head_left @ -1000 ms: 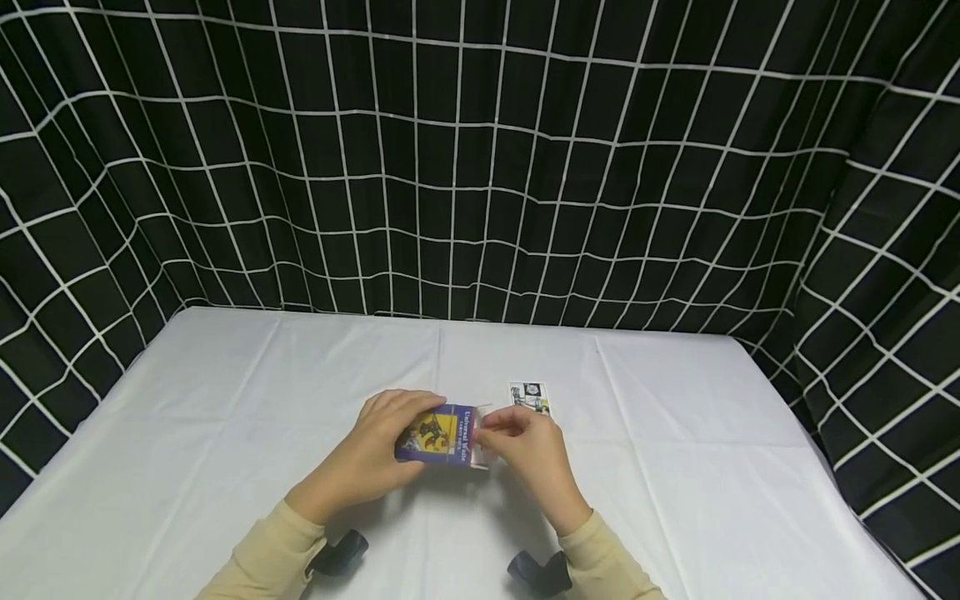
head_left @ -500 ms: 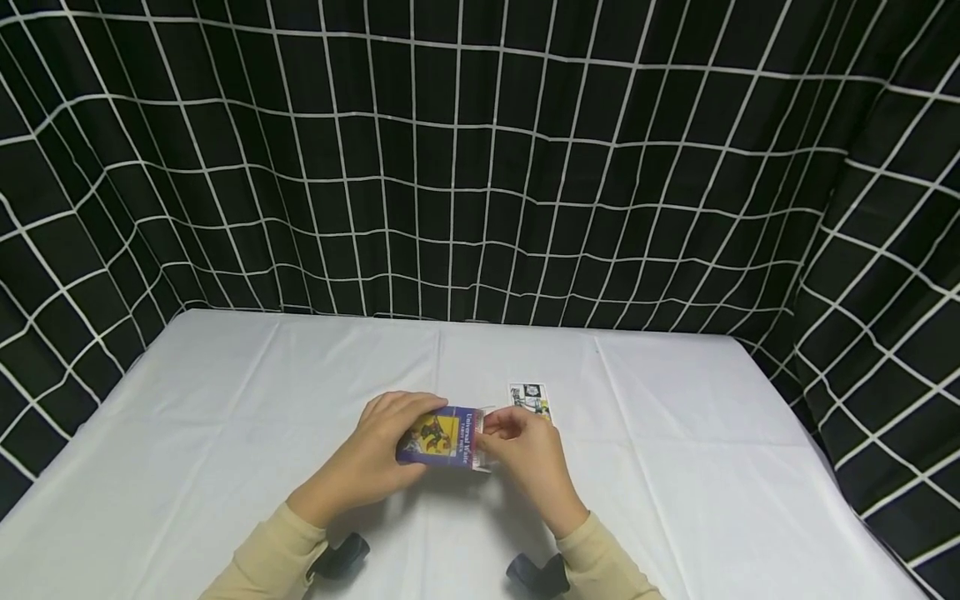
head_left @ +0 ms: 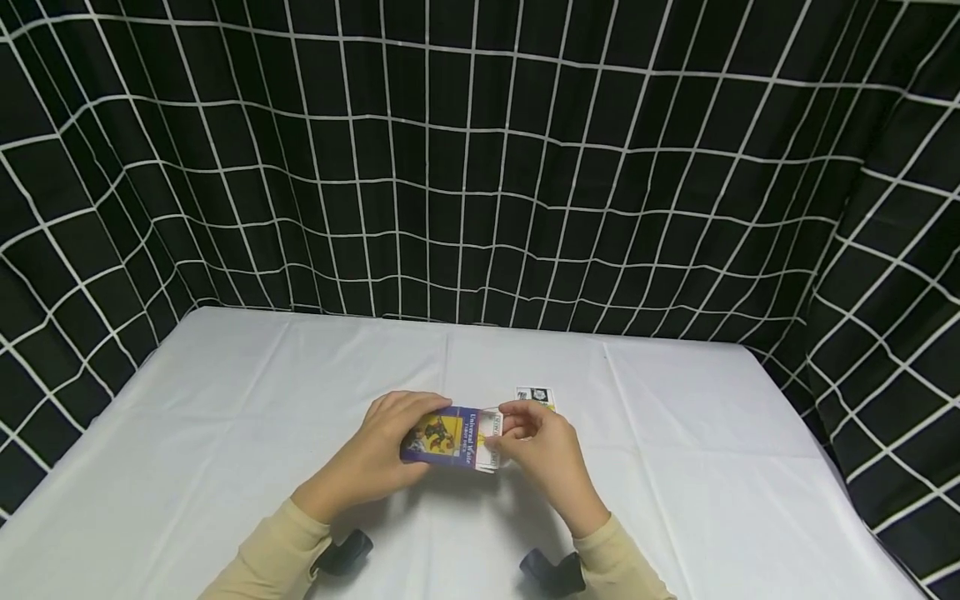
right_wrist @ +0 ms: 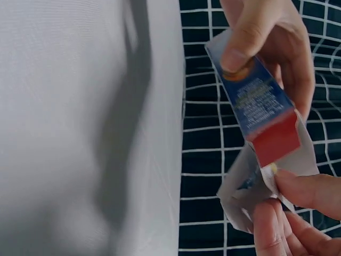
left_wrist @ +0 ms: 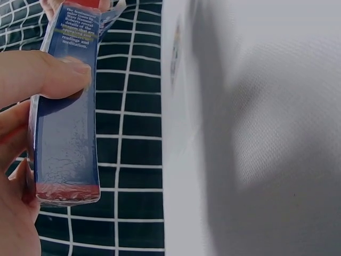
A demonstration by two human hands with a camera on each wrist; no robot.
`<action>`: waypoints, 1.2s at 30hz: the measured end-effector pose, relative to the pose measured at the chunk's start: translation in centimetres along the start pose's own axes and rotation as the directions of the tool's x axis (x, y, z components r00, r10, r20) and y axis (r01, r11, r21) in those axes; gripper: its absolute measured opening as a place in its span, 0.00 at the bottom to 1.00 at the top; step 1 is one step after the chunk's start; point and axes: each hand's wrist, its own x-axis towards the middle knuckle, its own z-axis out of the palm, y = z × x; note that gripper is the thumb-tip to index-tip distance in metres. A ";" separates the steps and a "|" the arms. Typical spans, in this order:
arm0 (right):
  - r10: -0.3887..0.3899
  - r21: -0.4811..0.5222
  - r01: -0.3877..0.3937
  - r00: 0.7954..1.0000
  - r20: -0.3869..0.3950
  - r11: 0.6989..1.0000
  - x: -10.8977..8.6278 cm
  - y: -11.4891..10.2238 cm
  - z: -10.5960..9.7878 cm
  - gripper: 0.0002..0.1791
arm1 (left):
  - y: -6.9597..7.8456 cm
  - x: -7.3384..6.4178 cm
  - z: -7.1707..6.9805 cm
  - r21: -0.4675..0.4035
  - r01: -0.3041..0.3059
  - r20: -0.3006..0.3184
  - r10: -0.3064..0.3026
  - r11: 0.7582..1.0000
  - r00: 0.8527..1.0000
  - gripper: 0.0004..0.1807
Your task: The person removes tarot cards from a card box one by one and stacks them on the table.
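Observation:
A blue tarot deck box [head_left: 442,437] with a yellow picture lies on its side above the table, gripped by my left hand [head_left: 367,458] with the thumb on the near narrow side. White tarot cards [head_left: 487,451] stick partway out of its right end. My right hand [head_left: 551,454] pinches these cards between thumb and fingers. In the right wrist view, pale opened flaps [right_wrist: 240,186] spread from the box's red-edged end around the fingertips. The left wrist view shows the box's printed narrow side [left_wrist: 66,133]; the cards are hidden there.
Behind my right hand a small printed card or leaflet [head_left: 535,395] lies on the white tablecloth [head_left: 300,392], partly covered by the hand. Black curtains [head_left: 450,167] with a white grid stand around the back and sides of the table.
The cards have slid out of the box to the right with my right hand, so more of their white faces shows. My left hand keeps its grip. The head view has shifted slightly.

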 end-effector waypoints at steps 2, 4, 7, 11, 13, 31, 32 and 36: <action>-0.004 0.004 0.004 1.000 0.008 1.000 0.0 0.1 -0.3 0.18 | 0.1 0.0 0.1 0.004 0.005 0.003 -0.005 1.000 1.000 0.40; -0.011 -0.003 0.011 1.000 0.012 1.000 0.0 0.1 -0.5 0.18 | 0.1 0.0 0.1 0.002 0.008 0.005 -0.008 1.000 1.000 0.40; -0.013 -0.011 0.013 1.000 0.022 1.000 0.1 0.2 -0.9 0.19 | 0.1 0.0 0.2 0.008 0.013 0.010 -0.013 1.000 1.000 0.40; -0.016 -0.014 0.016 0.999 0.043 1.000 0.3 0.2 -1.3 0.19 | 0.0 -0.1 0.1 0.012 0.015 0.003 -0.015 1.000 1.000 0.40; -0.010 -0.001 0.010 0.999 0.052 1.000 0.4 0.1 -1.4 0.17 | -0.1 -0.1 0.1 0.014 0.012 0.001 -0.012 1.000 1.000 0.40; 0.032 0.052 -0.034 0.999 0.032 0.998 0.8 0.6 -3.5 0.08 | 0.0 -0.1 -0.1 0.020 0.029 0.006 -0.029 0.999 1.000 0.41; 0.035 0.050 -0.036 0.999 0.027 0.998 0.8 0.7 -3.5 0.08 | -0.1 -0.1 -0.1 0.018 0.028 0.005 -0.028 0.999 1.000 0.41; 0.042 0.048 -0.043 0.999 0.016 0.998 0.9 0.6 -3.9 0.09 | -0.2 0.0 -0.1 0.020 0.022 0.001 -0.022 1.000 1.000 0.40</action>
